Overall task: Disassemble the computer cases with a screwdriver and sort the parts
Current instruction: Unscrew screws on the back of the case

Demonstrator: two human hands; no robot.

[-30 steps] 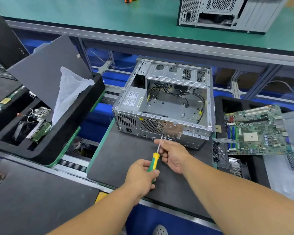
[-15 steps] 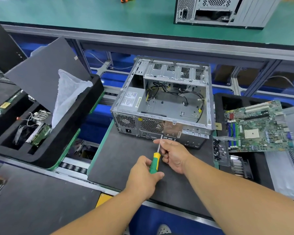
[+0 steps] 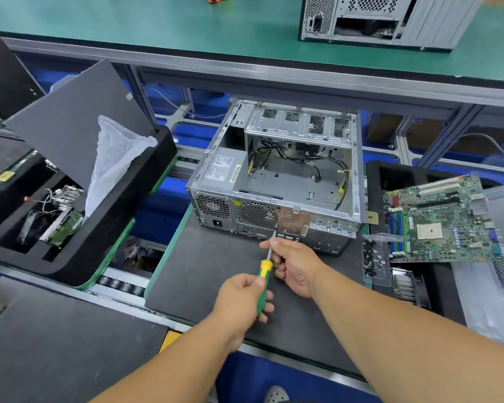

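The left hand (image 3: 242,298) grips the handle of the screwdriver (image 3: 264,282); the right hand (image 3: 296,267) pinches its metal shaft near the tip, which meets the rear panel of the case (image 3: 277,181) at frame centre. The case lies open-side-up on a dark mat (image 3: 204,269). At right, a motherboard (image 3: 440,219) rests over a black tray (image 3: 390,175). At left, another tray (image 3: 122,207) holds parts and a plastic bag (image 3: 114,161). A 2nd case (image 3: 390,18) stands upper right.

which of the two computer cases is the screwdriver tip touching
The open computer case on the dark mat, nearest the hands; the screwdriver meets its rear panel. The other case sits untouched on the green bench beyond.
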